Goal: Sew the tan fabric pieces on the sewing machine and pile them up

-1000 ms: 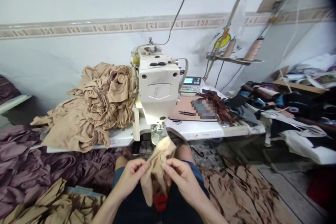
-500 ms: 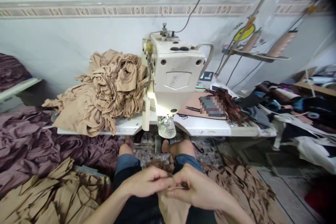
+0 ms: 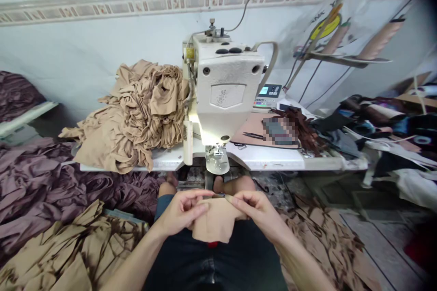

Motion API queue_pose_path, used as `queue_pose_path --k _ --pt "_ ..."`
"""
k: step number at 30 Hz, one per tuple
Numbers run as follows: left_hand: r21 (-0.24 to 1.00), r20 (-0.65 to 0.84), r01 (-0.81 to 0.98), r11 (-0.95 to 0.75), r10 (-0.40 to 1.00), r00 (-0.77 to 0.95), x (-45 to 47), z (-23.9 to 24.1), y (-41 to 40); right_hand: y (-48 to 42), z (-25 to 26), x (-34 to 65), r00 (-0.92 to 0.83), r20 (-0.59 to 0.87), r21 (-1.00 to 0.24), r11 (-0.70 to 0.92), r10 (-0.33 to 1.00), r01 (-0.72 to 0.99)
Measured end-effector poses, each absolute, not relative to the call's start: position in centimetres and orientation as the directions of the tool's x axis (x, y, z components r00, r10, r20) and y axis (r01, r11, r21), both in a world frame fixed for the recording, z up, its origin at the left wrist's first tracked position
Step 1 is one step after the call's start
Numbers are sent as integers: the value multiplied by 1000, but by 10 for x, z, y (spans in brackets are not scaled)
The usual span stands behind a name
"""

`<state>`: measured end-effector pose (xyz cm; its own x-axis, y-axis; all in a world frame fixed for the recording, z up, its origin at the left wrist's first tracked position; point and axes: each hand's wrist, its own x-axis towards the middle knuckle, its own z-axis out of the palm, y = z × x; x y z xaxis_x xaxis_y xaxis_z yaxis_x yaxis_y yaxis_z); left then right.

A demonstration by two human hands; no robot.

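A small tan fabric piece (image 3: 215, 222) is stretched between my hands above my lap. My left hand (image 3: 186, 211) pinches its upper left edge between thumb and fingers. At the upper right edge, my right hand (image 3: 251, 204) grips the same cloth with thumb and fingertips. The cloth's top edge gapes a little, and its lower part hangs down. Just beyond my hands stands a white sewing machine (image 3: 228, 77), its lamp lit over the rounded arm end (image 3: 216, 161). No cloth shows under its needle area.
A heap of tan fabric pieces (image 3: 136, 113) covers the left tabletop. Snips (image 3: 253, 135) lie on the right beside brown strips (image 3: 309, 134). Purple cloth (image 3: 102, 193) and tan cloth (image 3: 68, 250) are piled low at left, more tan cloth (image 3: 327, 241) at right. Thread cones (image 3: 382, 41) stand above.
My hands have moved apart and slightly forward, spreading the tan fabric piece that was bunched between them. The view has tilted slightly.
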<state>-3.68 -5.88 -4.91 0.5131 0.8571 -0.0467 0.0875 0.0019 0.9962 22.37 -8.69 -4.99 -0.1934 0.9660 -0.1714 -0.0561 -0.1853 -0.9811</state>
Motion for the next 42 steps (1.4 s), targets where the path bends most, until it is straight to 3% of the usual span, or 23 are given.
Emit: queue_pose_path --k 3,5,8,11,19,26,33,42 --pt "929 118 256 -267 870 478 -35 -45 -55 -92 -43 222 -134 -128 -992 -126 983 21" --pt "882 197 302 -362 865 462 -33 -43 -52 -97 -34 222 -52 14 -985 23 999 169" --pt "889 216 283 -359 875 433 -29 -40 -49 -101 -17 221 14 262 -895 238 965 378" --pt "919 200 242 -312 896 396 -25 -34 -45 -96 -5 220 49 353 -861 304 934 407" --pt "905 227 275 -324 916 332 -15 -12 -25 -56 -11 223 165 143 -971 106 976 216" --pt "960 56 258 -105 980 190 -7 -12 -9 -37 -25 224 225 42 -999 47 974 -15" --pt "974 162 143 -178 980 112 4 -10 9 -25 -26 229 270 54 -997 67 961 -38" --pt "978 187 74 -196 976 110 18 -18 26 -11 -28 236 303 52 -995 76 952 -68"
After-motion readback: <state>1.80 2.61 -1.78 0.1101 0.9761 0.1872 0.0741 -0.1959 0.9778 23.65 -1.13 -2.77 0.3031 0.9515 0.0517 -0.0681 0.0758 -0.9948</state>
